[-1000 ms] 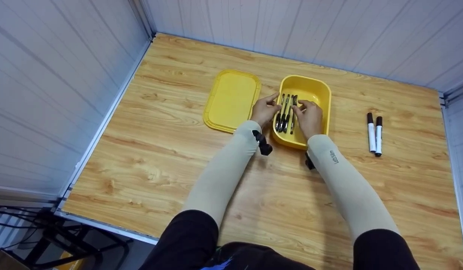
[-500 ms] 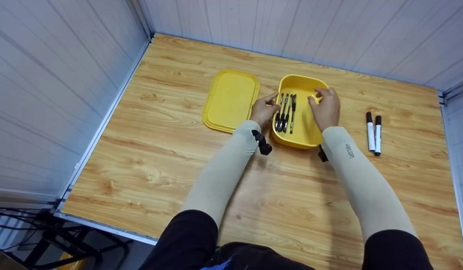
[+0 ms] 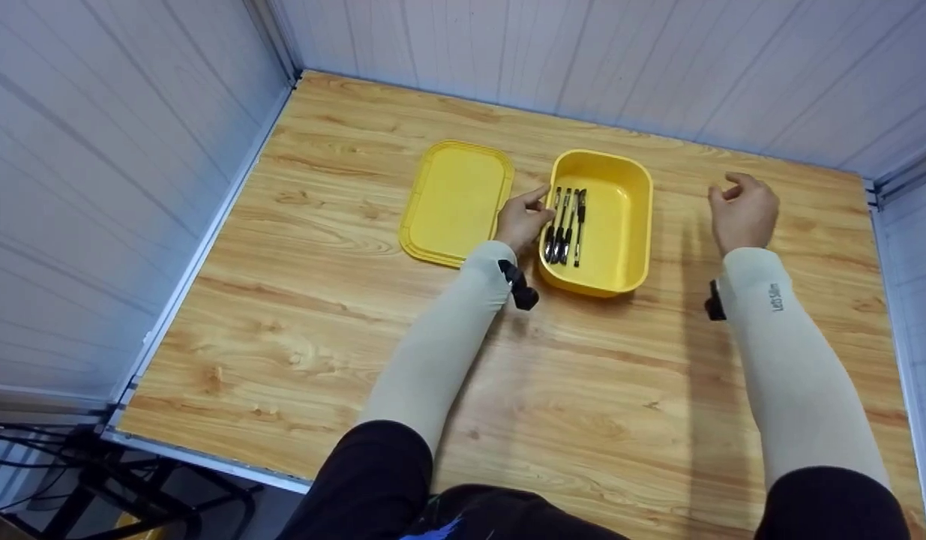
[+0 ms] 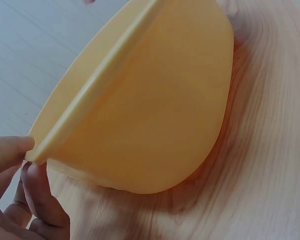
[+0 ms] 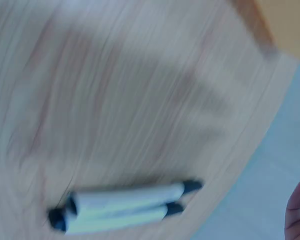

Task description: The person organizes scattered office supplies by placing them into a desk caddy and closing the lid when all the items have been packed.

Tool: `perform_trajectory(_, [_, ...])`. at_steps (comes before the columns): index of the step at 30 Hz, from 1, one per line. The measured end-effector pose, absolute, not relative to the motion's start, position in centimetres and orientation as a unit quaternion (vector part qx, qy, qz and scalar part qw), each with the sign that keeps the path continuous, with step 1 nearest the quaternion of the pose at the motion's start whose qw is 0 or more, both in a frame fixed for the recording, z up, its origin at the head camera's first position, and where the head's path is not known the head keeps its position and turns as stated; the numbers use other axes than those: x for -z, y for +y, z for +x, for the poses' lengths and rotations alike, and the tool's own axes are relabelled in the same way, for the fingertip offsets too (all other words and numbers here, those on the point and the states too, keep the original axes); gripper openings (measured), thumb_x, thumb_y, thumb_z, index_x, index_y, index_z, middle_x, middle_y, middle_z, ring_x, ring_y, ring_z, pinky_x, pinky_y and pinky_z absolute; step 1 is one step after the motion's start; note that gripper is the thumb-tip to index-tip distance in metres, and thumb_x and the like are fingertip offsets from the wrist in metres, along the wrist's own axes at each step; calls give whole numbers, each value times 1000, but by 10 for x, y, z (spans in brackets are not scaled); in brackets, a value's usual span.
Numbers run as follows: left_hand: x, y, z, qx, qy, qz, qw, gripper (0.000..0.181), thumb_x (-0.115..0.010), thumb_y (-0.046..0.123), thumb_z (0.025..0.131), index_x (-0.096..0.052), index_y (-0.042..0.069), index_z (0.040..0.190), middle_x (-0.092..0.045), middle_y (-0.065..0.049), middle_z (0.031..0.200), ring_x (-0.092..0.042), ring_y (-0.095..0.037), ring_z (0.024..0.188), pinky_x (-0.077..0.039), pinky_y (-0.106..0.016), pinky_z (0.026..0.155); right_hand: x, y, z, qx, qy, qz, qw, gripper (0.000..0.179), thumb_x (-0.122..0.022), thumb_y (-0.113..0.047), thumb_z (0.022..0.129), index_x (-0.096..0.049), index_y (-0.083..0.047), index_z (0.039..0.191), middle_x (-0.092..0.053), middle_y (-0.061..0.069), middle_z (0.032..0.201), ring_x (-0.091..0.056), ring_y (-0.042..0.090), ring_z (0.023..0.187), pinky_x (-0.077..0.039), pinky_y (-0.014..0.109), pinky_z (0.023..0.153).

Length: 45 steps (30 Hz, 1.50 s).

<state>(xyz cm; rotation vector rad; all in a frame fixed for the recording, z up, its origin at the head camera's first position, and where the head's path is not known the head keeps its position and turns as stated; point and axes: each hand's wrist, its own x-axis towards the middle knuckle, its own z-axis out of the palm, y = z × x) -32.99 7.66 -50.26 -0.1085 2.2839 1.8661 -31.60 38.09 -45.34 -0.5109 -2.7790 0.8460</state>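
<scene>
My left hand point(image 3: 521, 223) pinches the left rim of a yellow plastic box point(image 3: 609, 288). In the left wrist view its fingertips point(image 4: 37, 172) grip the edge from both sides. Several black pens point(image 3: 567, 229) lie side by side along the left inside of the box. To the right of the box, my right hand point(image 3: 744, 214) hovers over the table with loosely bent fingers and nothing held. Two white markers with dark caps point(image 5: 122, 206) lie on the wood in the right wrist view, somewhat blurred; my right hand and forearm hide them in the head view.
A flat yellow lid point(image 3: 457, 199) lies left of the box. The wooden table point(image 3: 298, 337) is bounded by pale panels point(image 3: 582, 67) at the back and sides. Dark metal legs and cables point(image 3: 95, 480) show below the table's left front corner.
My right hand has left the pens inside the box and swung rightward, out over the markers. My left hand stays on the rim, and the pens keep their places.
</scene>
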Motion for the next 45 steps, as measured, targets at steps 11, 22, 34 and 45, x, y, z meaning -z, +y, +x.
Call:
perform_trajectory(11, [503,74,-328,-639,760,-40,109,48,-63,10,83,-51,19,129,-56,0,85,-42,-8,51,-38,-20,42,453,424,-287,-302,-918,-255,29,54,-43,-43,89,-43,-13,135,-54,7,105,-51,5,68,-46,28,68])
perform_trajectory(22, [504,76,-330,-635,764,-47,104,48,-64,10,82,-53,19,128,-57,0,85,-49,-9,61,-42,-20,47,491,420,-279,-261,-936,-236,-3,51,-47,-33,90,-47,-1,129,-53,23,117,-51,35,104,-43,44,87])
perform_trajectory(34, [503,76,-329,-620,778,-30,98,48,-64,12,83,-52,20,129,-57,1,85,-49,-8,65,-42,-19,50,508,420,-276,-197,-957,-212,-6,39,-50,-14,89,-52,9,120,-45,32,112,-45,43,102,-40,51,85])
perform_trajectory(45, [502,76,-329,-623,776,-31,97,48,-64,11,83,-52,18,129,-56,2,85,-51,-9,69,-42,-19,50,512,422,-279,-227,-947,-226,-22,37,-53,-10,89,-52,8,121,-45,30,115,-46,40,105,-41,47,87])
